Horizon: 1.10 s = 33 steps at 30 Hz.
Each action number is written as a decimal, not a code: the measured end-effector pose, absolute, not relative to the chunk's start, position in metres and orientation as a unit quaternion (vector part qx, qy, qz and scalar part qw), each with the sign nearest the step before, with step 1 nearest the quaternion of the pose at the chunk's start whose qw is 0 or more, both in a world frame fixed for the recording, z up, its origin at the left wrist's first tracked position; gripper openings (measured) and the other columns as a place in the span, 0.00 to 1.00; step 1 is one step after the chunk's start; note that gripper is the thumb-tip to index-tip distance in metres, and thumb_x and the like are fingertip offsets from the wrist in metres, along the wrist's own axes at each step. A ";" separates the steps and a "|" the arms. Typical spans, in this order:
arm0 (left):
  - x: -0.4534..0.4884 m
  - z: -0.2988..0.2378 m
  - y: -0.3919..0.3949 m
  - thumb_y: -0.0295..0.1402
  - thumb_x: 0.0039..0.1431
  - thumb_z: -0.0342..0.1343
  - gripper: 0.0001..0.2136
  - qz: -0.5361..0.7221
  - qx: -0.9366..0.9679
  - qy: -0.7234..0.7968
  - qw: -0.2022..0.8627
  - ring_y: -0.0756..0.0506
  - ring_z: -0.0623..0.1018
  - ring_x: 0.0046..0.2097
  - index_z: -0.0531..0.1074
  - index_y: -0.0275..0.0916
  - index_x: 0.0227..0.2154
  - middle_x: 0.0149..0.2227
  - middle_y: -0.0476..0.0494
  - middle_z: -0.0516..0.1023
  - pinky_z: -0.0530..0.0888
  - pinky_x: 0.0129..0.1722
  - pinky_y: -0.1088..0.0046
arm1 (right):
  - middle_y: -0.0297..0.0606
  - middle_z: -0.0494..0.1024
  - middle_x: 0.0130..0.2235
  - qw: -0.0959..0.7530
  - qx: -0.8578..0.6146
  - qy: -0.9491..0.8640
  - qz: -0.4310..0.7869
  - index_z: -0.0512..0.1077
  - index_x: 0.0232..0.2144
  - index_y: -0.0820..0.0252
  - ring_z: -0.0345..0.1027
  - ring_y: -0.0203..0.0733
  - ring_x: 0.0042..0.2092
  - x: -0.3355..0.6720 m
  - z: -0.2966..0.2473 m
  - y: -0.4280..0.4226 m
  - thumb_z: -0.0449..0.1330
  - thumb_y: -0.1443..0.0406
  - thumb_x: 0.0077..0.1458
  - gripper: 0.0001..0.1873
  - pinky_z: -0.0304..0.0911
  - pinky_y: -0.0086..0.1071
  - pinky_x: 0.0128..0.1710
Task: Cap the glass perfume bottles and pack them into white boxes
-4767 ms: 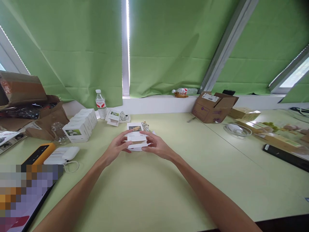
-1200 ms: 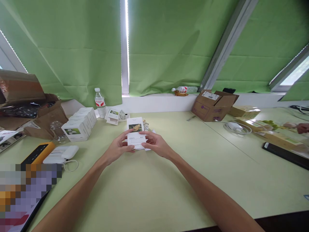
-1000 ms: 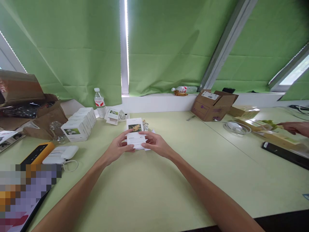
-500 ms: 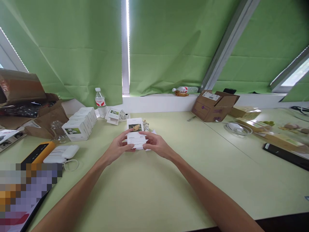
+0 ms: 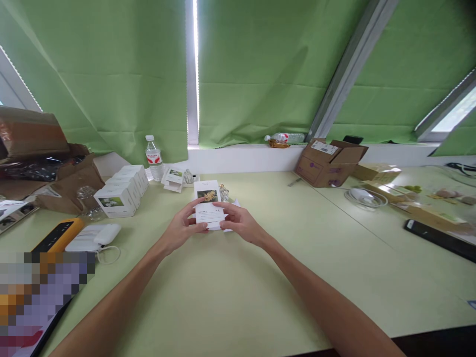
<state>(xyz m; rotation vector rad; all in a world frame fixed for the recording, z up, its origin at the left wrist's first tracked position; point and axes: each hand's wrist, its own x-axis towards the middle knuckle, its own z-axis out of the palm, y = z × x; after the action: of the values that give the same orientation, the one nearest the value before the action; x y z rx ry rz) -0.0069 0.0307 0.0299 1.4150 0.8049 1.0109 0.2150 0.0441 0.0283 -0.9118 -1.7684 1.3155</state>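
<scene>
A small white box (image 5: 208, 204) with a yellow flower picture on its top rests on the pale green table (image 5: 238, 277) in front of me. My left hand (image 5: 181, 229) grips its near left side, fingers closed on it. My right hand (image 5: 241, 224) grips the near right side, thumb on the front edge. White paper pokes out from under the box beside my right hand. A small glass object (image 5: 223, 192) stands just behind the box.
A row of white boxes (image 5: 119, 196) and a water bottle (image 5: 153, 158) stand at the left. Brown bags (image 5: 67, 186), a yellow-black device (image 5: 57, 237) and a white pouch (image 5: 95, 237) lie further left. An open cardboard box (image 5: 327, 162) and a black bar (image 5: 441, 238) sit at the right.
Both hands stay on the box; earlier it lay lower and flatter, now its flap stands up. Another person's hand appeared at the far right one second ago and is gone.
</scene>
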 end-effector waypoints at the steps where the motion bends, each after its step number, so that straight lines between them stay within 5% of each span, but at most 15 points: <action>1: -0.007 0.029 0.031 0.36 0.53 0.62 0.35 0.433 0.604 0.342 0.575 0.41 0.77 0.48 0.54 0.49 0.63 0.56 0.39 0.69 0.76 0.48 0.53 | 0.41 0.74 0.48 0.369 -0.355 -0.690 0.512 0.65 0.57 0.53 0.70 0.42 0.43 0.215 0.029 0.044 0.59 0.68 0.52 0.29 0.69 0.39 0.42; 9: -0.008 0.028 0.031 0.36 0.54 0.61 0.34 0.434 0.602 0.338 0.578 0.40 0.76 0.48 0.54 0.49 0.63 0.56 0.39 0.68 0.76 0.48 0.53 | 0.41 0.73 0.51 0.376 -0.349 -0.683 0.520 0.66 0.57 0.52 0.70 0.43 0.43 0.214 0.030 0.043 0.59 0.68 0.51 0.29 0.69 0.39 0.42; 33: -0.011 0.030 0.032 0.35 0.51 0.64 0.40 0.408 0.608 0.363 0.577 0.42 0.78 0.45 0.50 0.53 0.64 0.55 0.41 0.70 0.75 0.48 0.55 | 0.37 0.72 0.41 0.365 -0.358 -0.684 0.521 0.65 0.59 0.51 0.67 0.36 0.35 0.217 0.028 0.046 0.59 0.61 0.55 0.28 0.68 0.38 0.41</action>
<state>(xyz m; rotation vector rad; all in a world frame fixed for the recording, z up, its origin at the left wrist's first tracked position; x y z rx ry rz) -0.0105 0.0322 0.0298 1.4222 0.8489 0.9541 0.2169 0.0462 0.0282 -0.9197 -1.7605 1.3390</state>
